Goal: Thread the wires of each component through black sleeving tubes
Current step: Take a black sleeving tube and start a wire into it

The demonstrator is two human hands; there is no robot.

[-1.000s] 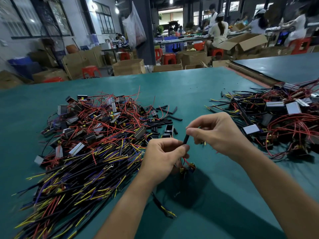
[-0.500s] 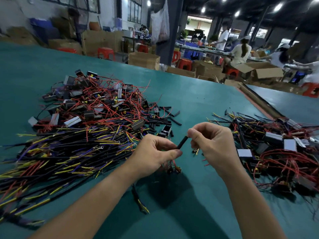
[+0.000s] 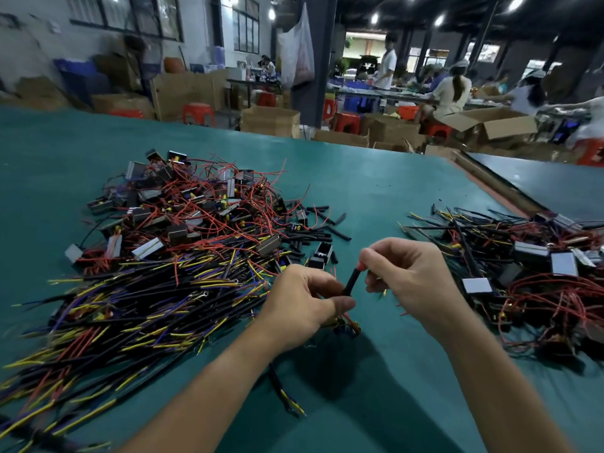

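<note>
The tube (image 3: 351,283) is up off the table, mid-view, tilted with its top end leaning toward 1 o'clock. Right hand (image 3: 415,282) has the top end pinched between thumb and forefinger, other fingers curled in. Left hand (image 3: 304,305) pinches the bottom end, thumb across it, fingers curled tight. Just under the left thumb, at 6 o'clock from the tube, there's a small component (image 3: 347,327) with yellow and red wires. Can't tell if its wires are inside the tube. Loose tubes (image 3: 315,237) lie at 11 o'clock, right beside a big component pile (image 3: 196,217) at 10 o'clock. Long sleeved wires (image 3: 130,308) spread out at 9 o'clock. Another pile (image 3: 539,276) sits at 3 o'clock. All on a green table (image 3: 376,191).
</note>
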